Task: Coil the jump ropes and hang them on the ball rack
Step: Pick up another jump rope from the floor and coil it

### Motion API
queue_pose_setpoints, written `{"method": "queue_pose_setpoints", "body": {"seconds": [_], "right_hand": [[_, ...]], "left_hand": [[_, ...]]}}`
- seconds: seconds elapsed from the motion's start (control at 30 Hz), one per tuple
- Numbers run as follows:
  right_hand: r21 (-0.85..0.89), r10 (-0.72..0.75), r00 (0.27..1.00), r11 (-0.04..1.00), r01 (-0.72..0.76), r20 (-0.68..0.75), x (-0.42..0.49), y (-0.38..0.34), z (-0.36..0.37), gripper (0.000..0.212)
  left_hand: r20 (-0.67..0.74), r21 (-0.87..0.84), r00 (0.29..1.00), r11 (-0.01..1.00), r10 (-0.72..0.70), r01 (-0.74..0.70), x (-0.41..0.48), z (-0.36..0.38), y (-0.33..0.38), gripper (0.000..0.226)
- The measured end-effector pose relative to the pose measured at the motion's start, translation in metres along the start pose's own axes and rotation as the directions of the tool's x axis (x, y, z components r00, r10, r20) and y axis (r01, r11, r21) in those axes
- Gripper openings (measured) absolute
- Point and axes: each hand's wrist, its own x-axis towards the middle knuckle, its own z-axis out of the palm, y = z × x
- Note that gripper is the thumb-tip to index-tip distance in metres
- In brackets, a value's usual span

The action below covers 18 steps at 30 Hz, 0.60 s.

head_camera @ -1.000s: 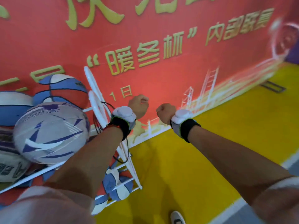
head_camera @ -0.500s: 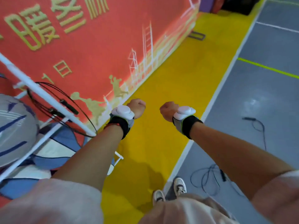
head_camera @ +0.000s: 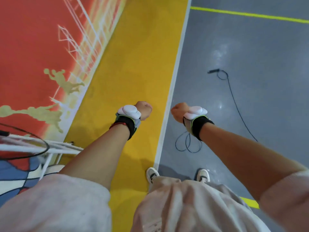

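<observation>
- Nearest, the ball rack (head_camera: pixel 50 146) at lower left already carries one black coiled rope (head_camera: pixel 40 152).
- Both hands are empty fists: left hand (head_camera: pixel 144 109) and right hand (head_camera: pixel 179 112), fingers clenched on nothing.
- Beyond, the loose jump rope (head_camera: pixel 234 101) lies on the grey floor (head_camera: pixel 267 64), its loops under the right wrist, its handle (head_camera: pixel 213 71) farther out.
- Best to crouch, take that handle first, then gather even loops.

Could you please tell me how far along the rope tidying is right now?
Done: one coiled rope hangs on the white ball rack. In hand: nothing; the left hand and right hand are empty fists. Left: the loose rope on the grey floor.
</observation>
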Motion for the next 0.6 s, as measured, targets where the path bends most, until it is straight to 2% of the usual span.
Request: {"method": "queue_pose_setpoints", "body": {"seconds": [0.2, 0.27, 0.37, 0.43, 0.53, 0.6], "right_hand": [[-0.11, 0.151, 0.986, 0.981, -0.159, -0.076, 0.059, 0.12, -0.079, 0.023], [-0.083, 0.128, 0.99, 0.988, -0.132, -0.06, 0.063, 0.141, -0.099, 0.028], [0.047, 0.121, 0.993, 0.991, -0.121, 0.005, 0.074, 0.176, -0.142, 0.03], [0.014, 0.188, 0.982, 0.982, -0.189, 0.025, 0.088, 0.207, -0.168, 0.02], [-0.083, 0.208, 0.977, 0.974, -0.212, -0.051, 0.124, 0.248, -0.2, 0.022], [-0.068, 0.225, 0.974, 0.972, -0.224, 0.003, 0.138, 0.264, -0.216, 0.024]], "left_hand": [[0.067, 0.037, 0.998, 0.999, -0.016, 0.013, 0.028, 0.111, 0.068, 0.018], [0.061, 0.025, 0.998, 0.999, -0.023, 0.022, 0.032, 0.139, 0.083, 0.018], [0.016, -0.033, 0.998, 0.998, -0.06, 0.06, 0.046, 0.189, 0.106, 0.02], [0.041, -0.05, 0.992, 0.992, -0.117, 0.119, 0.051, 0.228, 0.119, 0.019], [0.027, -0.036, 0.991, 0.991, -0.13, 0.131, 0.071, 0.281, 0.133, 0.024], [0.04, -0.09, 0.989, 0.986, -0.141, 0.144, 0.085, 0.312, 0.141, 0.026]]}}
